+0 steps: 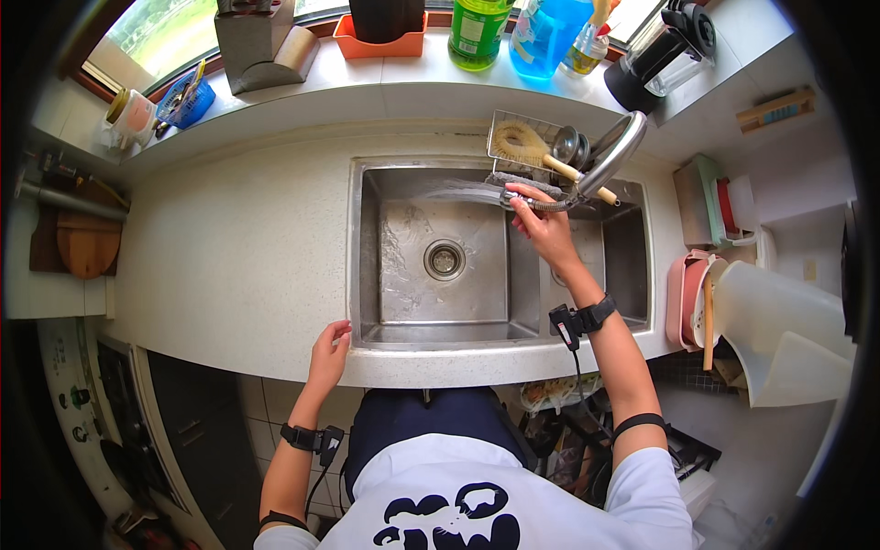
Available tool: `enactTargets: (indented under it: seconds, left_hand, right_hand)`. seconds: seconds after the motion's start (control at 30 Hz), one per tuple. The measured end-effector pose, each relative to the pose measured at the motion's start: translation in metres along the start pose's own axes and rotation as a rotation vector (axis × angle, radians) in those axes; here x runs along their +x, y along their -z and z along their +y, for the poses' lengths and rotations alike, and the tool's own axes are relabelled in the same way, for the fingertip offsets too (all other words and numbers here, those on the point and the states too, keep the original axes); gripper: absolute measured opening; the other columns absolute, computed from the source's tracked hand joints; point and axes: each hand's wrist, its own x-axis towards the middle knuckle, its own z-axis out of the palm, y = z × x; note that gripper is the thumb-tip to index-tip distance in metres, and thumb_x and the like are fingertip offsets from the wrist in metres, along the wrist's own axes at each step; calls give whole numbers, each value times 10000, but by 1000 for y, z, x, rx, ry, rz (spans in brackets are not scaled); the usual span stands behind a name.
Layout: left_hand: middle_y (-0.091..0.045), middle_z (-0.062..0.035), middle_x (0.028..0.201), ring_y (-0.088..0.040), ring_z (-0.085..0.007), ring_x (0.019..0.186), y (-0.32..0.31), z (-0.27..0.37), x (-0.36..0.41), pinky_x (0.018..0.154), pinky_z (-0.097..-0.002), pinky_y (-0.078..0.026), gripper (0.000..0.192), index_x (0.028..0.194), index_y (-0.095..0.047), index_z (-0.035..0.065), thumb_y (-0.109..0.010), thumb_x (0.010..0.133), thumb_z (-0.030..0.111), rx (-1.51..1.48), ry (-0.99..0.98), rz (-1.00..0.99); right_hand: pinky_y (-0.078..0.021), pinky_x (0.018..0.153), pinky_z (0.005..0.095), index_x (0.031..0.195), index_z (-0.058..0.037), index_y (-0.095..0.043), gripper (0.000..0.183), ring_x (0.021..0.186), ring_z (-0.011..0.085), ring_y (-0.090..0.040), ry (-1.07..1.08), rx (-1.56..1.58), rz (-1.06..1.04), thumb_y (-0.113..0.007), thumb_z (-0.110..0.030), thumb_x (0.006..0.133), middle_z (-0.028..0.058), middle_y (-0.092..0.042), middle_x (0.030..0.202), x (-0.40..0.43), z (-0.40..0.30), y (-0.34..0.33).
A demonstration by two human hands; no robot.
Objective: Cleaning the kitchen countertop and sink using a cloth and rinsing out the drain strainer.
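Observation:
My right hand (548,232) grips the spray head (507,196) of a flexible metal faucet hose (553,205). From the spray head a stream of water (457,190) shoots left toward the back wall of the larger stainless steel sink basin (440,299). Wet patches gleam around the round drain strainer (444,260). The curved chrome faucet spout (622,148) arches above the right side of the sink. My left hand (328,356) holds nothing; its fingers are loosely bent at the counter's front edge, beside the sink's front left corner.
A wire rack (528,115) behind the sink carries a bristle brush (519,143) with a wooden handle. Bottles of green liquid (478,34) and blue liquid (548,38) line the windowsill. Pink containers (680,299) stand right of the sink; a pale countertop (234,254) extends left.

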Motion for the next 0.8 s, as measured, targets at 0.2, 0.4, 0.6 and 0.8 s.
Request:
enactTargets:
  seconds: [0.2, 0.4, 0.6, 0.8]
  left_hand:
    - [-587, -126, 1081, -556, -191, 1029, 0, 3, 4, 832, -304, -464, 271, 1156, -510, -7, -473, 902, 82, 6, -18, -28]
    - [-608, -96, 1056, -554, -167, 1017, -1, 8, 6, 864, -284, -426, 260, 1149, -514, -1, -482, 910, 95, -52, -12, -34]
    - [-590, -124, 1079, -559, -190, 1023, 4, 6, 5, 841, -299, -456, 274, 1153, -509, -14, -476, 902, 89, -26, -26, -45]
    - [-607, -91, 1066, -551, -158, 1027, 6, 6, 3, 845, -272, -436, 260, 1147, -524, 13, -479, 908, 103, -26, 19, -36]
  right_hand:
    - [-449, 546, 287, 950, -73, -666, 208, 560, 161, -579, 34, -508, 52, -627, -207, 796, 87, -590, 596, -6, -4, 28]
    - [-464, 580, 317, 913, -66, -678, 225, 615, 257, -599, -18, -699, 33, -615, -227, 768, 112, -626, 661, -14, -18, 39]
    - [-472, 604, 356, 761, -48, -678, 236, 617, 307, -588, -231, -759, -137, -565, -248, 704, 136, -607, 648, -14, -28, 52]
    - [-352, 405, 245, 754, -18, -680, 237, 419, 112, -482, -502, -340, -457, -563, -224, 748, 33, -538, 528, -10, -44, 56]
